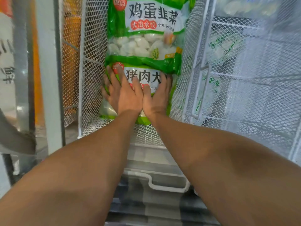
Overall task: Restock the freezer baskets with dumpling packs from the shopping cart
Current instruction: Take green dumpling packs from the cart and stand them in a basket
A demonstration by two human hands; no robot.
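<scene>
Placement is the step in hand: we seat the near dumpling pack on the floor of the white mesh freezer basket, its far end tucked under the egg-and-chive dumpling pack beyond it. Our left hand and right hand lie side by side, fingers straight and spread, pressing flat and gripping nothing. Next, we judge, we lift both hands away and fetch another pack from the cart, which is out of view.
</scene>
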